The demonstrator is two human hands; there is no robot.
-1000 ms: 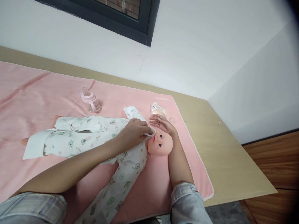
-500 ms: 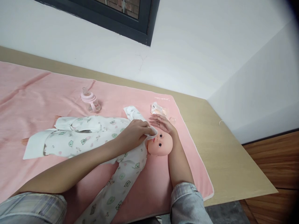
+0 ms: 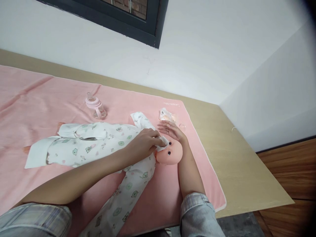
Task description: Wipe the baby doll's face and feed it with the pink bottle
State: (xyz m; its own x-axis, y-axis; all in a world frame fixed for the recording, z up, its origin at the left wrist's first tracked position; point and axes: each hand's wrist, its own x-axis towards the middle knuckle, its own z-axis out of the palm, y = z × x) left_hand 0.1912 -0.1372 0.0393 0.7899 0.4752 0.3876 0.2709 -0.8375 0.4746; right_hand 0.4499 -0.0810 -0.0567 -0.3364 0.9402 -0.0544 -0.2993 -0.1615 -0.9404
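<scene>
A baby doll point(image 3: 172, 155) lies on its back on a pink blanket point(image 3: 158, 194), its head to the right. It wears a white sleeper point(image 3: 98, 148) printed with small animals. My left hand point(image 3: 146, 140) reaches over the doll's chest and pinches a white wipe point(image 3: 163, 142) against the lower face, covering the mouth. Beyond the head rests my right hand point(image 3: 171, 130), fingers stretched out and holding nothing, its wrist against the top side of the head. Just past those fingers sits a small clear packet point(image 3: 166, 115) with a peach tint.
A pink-lidded baby bottle point(image 3: 95, 107) stands on the blanket behind the doll's legs. Beside my right wrist is a small clear piece point(image 3: 182, 126). The wooden tabletop point(image 3: 232, 168) extends right of the blanket, with a white wall point(image 3: 197, 59) behind.
The wipe has moved from the chin side up over the doll's mouth, and my left fingers have shifted slightly right with it. My right hand has stayed in place.
</scene>
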